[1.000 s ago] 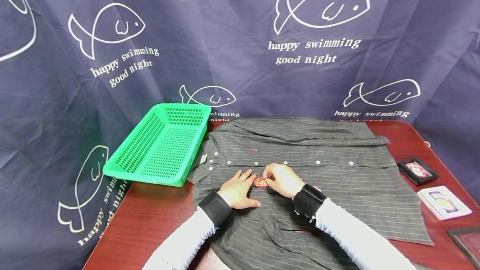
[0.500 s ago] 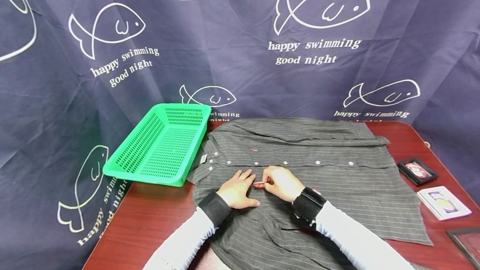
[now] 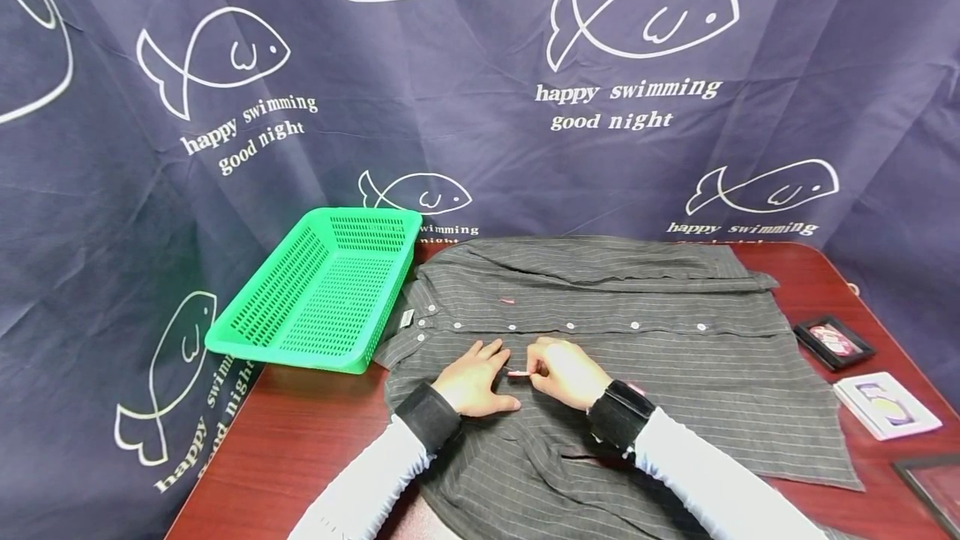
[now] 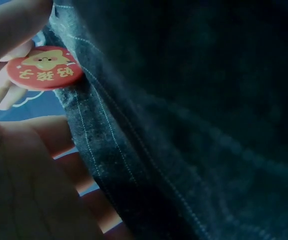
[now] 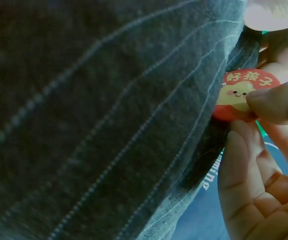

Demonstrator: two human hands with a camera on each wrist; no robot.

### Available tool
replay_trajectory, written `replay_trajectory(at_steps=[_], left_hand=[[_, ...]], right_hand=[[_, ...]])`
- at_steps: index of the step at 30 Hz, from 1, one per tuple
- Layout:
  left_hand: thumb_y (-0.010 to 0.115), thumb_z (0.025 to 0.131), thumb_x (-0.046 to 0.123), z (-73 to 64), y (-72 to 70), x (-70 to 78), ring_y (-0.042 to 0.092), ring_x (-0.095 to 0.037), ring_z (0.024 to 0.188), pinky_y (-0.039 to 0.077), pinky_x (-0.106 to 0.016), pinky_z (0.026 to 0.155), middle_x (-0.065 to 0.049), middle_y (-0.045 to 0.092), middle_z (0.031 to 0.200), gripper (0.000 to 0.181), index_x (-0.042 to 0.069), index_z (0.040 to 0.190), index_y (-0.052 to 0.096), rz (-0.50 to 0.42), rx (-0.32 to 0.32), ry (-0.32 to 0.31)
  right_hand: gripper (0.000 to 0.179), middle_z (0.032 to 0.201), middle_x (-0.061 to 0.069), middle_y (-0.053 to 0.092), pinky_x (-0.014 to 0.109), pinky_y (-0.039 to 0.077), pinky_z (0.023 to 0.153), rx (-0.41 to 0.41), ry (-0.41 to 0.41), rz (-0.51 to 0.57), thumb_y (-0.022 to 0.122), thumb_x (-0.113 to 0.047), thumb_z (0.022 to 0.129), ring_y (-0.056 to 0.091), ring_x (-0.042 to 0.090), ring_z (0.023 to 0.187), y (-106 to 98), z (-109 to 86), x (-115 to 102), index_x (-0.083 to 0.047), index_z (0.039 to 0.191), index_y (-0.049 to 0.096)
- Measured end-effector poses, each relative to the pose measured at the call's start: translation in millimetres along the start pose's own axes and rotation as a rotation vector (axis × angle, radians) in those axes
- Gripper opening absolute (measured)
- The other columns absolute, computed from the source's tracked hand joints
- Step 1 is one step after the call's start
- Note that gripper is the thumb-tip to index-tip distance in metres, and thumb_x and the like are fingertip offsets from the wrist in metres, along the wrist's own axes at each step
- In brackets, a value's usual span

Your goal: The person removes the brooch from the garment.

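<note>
The green plastic basket [image 3: 300, 357] stands left of the shirt's collar, its slotted floor in plain sight; on the right, a small black tray [image 3: 816, 343] holds a red-and-white piece [image 3: 834, 340]. The head view gives only the thin edge of the round badge [image 4: 46, 75]; both wrist views show its red face (yellow cartoon figure, Chinese characters). The right hand [image 3: 567, 373] pinches it over the striped shirt [image 3: 690, 390], near the left hand [image 3: 472, 383], which lies on the cloth, fingers spread.

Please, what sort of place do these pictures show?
Probably a simple indoor work corner: a fish-printed curtain hangs behind a reddish table, where a striped shirt lies spread beside a green basket.
</note>
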State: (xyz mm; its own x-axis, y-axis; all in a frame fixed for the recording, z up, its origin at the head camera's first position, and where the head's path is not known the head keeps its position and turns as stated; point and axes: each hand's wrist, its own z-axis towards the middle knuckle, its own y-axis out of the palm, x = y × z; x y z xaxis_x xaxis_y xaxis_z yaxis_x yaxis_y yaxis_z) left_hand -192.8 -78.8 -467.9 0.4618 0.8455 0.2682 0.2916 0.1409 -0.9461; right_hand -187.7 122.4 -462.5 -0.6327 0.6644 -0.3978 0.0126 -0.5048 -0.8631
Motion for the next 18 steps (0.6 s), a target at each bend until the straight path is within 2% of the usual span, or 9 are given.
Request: replay_trajectory(at_steps=[9, 18], left_hand=[[0.066, 0.085, 0.055, 0.1, -0.2, -1.9, 0.039, -0.032, 0.143, 0.038, -0.044, 0.113, -0.013, 0.043, 0.153, 0.079, 0.005, 0.144, 0.048, -0.071, 0.036, 0.020], [0.057, 0.091, 0.054, -2.0, -1.8, 0.1, 0.053, -0.027, 0.133, 0.044, -0.040, 0.107, -0.011, 0.057, 0.141, 0.067, 0.005, 0.136, 0.057, -0.085, 0.162, 0.081]], right_hand=[[0.022, 0.070, -0.006, 0.050, 0.020, 0.039, 0.059, -0.008, -0.015, 0.005, 0.074, -0.001, 0.067, 0.046, 0.003, 0.064, 0.7, -2.8, 0.1, -0.015, 0.070, 0.058], [0.021, 0.070, -0.006, 0.050, 0.018, 0.038, 0.057, -0.005, -0.035, 0.013, 0.075, -0.003, 0.066, 0.045, 0.002, 0.063, 2.0, -4.9, -1.1, -0.014, 0.070, 0.057]])
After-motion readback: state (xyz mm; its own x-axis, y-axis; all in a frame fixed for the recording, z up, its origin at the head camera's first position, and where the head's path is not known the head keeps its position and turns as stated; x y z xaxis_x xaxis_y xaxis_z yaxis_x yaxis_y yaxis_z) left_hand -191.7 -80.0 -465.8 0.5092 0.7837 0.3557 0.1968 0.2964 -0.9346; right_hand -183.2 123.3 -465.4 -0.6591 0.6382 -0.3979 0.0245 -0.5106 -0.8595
